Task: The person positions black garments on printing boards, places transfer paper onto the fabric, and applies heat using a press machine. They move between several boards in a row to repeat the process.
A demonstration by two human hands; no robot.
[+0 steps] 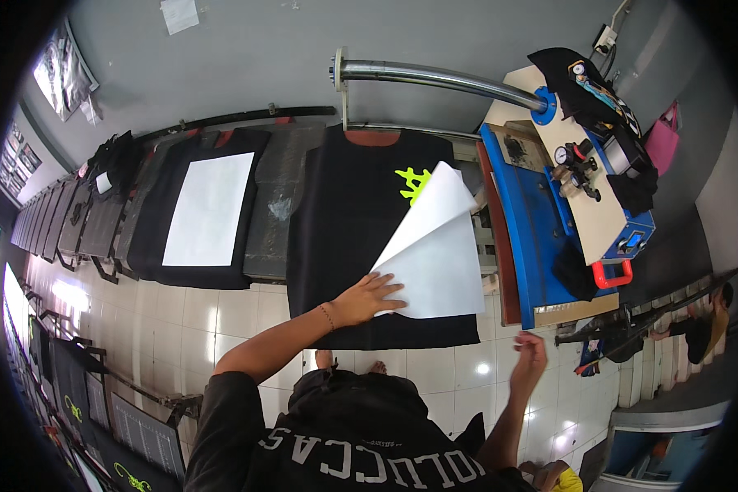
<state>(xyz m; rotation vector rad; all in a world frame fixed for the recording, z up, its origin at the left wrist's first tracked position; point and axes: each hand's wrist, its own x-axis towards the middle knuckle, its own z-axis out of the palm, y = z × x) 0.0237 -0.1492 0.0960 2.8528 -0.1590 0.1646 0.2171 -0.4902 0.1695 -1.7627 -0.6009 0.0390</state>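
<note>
A black T-shirt [336,238] lies spread out in front of me, with a bright yellow-green print [413,185] partly uncovered on it. Over its right half lies a white sheet [439,283], its left side lifted and folded over to the right. My left hand [367,298] rests on the sheet's lower left part, fingers stretched and apart. Off the shirt's lower right corner, my right hand [530,359] hangs in the air with loosely bent fingers; nothing shows in it. Left of this shirt lies another black T-shirt [152,221] with a flat white sheet [209,209] on it.
At the right stands a blue and cream press machine [541,238] with a gauge, a red handle [612,274] and a thick metal tube [435,74] reaching left. A row of dark boards [98,225] runs left along the grey wall. Racks with printed dark shirts [131,443] stand lower left.
</note>
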